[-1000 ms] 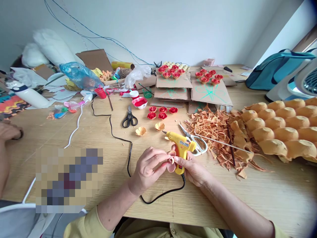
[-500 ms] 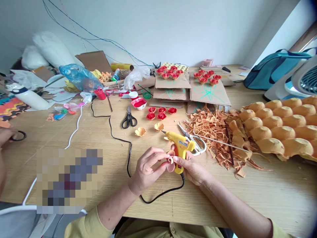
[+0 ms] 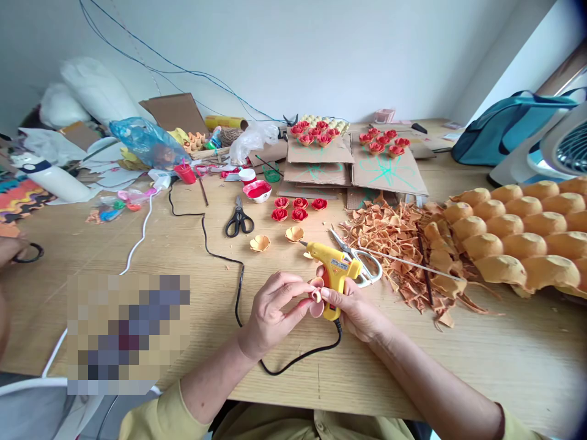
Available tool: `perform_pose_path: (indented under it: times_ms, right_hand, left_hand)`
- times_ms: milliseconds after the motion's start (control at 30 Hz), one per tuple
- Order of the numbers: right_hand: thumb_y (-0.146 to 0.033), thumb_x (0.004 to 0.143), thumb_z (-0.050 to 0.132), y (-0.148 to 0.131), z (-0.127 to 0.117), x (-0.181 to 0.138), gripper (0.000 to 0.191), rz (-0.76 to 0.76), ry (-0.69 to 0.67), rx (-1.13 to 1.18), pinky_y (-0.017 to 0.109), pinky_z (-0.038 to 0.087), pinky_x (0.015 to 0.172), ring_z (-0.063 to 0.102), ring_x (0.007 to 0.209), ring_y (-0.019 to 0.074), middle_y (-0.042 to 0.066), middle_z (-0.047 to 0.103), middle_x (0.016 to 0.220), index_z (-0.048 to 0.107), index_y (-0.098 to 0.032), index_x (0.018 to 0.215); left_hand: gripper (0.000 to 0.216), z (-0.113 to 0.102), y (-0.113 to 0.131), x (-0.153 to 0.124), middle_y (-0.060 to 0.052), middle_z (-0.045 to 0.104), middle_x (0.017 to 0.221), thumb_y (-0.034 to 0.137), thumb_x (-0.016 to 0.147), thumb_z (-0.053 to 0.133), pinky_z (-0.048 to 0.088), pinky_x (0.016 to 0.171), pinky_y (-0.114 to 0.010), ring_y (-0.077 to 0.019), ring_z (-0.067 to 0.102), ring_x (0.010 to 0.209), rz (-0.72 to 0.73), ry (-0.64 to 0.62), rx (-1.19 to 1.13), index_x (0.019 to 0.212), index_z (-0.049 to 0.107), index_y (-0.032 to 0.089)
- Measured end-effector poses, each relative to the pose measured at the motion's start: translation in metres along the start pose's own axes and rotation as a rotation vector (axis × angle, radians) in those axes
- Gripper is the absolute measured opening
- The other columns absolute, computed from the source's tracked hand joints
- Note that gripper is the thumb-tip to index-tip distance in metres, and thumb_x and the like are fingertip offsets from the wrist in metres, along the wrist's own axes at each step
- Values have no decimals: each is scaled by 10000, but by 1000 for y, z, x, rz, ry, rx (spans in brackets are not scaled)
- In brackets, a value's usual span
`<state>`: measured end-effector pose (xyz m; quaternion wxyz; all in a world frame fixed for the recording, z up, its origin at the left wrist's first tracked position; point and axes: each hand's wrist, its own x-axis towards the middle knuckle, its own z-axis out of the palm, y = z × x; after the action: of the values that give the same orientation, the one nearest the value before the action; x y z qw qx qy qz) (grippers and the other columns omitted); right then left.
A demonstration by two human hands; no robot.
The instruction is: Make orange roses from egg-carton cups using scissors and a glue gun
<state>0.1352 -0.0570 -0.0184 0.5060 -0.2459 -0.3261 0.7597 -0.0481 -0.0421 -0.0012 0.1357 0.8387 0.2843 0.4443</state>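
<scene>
My left hand (image 3: pixel 277 308) pinches a small egg-carton flower (image 3: pixel 316 307) with a curled centre and pinkish petals. In my right hand (image 3: pixel 360 308) is a yellow hot glue gun (image 3: pixel 334 269), its nozzle pointing away to the upper left. My right thumb presses against the flower's edge, so both hands meet at it. The fingers behind the glue gun's handle are partly hidden. Just beyond lie two unpainted carton cups (image 3: pixel 260 244) cut like petals, black-handled scissors (image 3: pixel 238 221) and white-handled scissors (image 3: pixel 367 269).
Red-painted flowers (image 3: pixel 299 214) sit behind the cups, near a bowl of red paint (image 3: pixel 257 191). Carton scraps (image 3: pixel 389 238) and an egg tray (image 3: pixel 518 229) fill the right. A black cord (image 3: pixel 293 366) loops in front. Another person's hand (image 3: pixel 11 249) holds scissors at far left.
My hands, the flower and the glue gun look almost unmoved. At far left, the other person's hand and scissors have shifted slightly left.
</scene>
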Motion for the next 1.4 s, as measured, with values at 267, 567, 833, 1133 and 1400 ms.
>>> perform_pose_path:
  times_ms: [267,567,833,1133,1400]
  right_hand:
    - [-313,790,807,-1,1,0,280,3,11,-20,205,497,638,653,649,101,-14,678,831,617,-201,963]
    - [-339,740,842,-1,-1,0,363,24,41,-39,230,496,633,638,639,112,-12,683,855,605,-213,985]
    - [-376,752,830,0,2,2,343,27,56,-87,234,474,629,616,626,112,-4,684,827,621,-201,960]
    - [-382,763,817,3,-2,2,345,6,102,-137,243,454,646,597,650,126,-7,688,791,620,-217,994]
    - [-385,781,803,4,-3,2,328,13,103,-142,246,453,672,605,671,130,-9,686,781,631,-211,1000]
  left_hand:
    - [280,1,-1,0,-26,633,993,87,872,674,543,841,-253,-131,636,907,-14,25,-6,1118,644,216]
    - [250,-1,1,3,-17,599,966,89,863,674,556,820,-247,-124,628,877,-14,-2,-21,1073,650,221]
    - [229,0,5,6,-67,633,1087,94,834,681,584,852,-310,-181,660,995,-27,51,33,1024,645,215]
    - [298,4,5,4,-58,713,1072,35,839,651,583,889,-308,-173,695,1020,8,98,-13,1074,610,214]
    - [309,5,5,3,-64,717,1092,32,855,643,583,905,-300,-168,699,1035,12,93,4,1103,596,211]
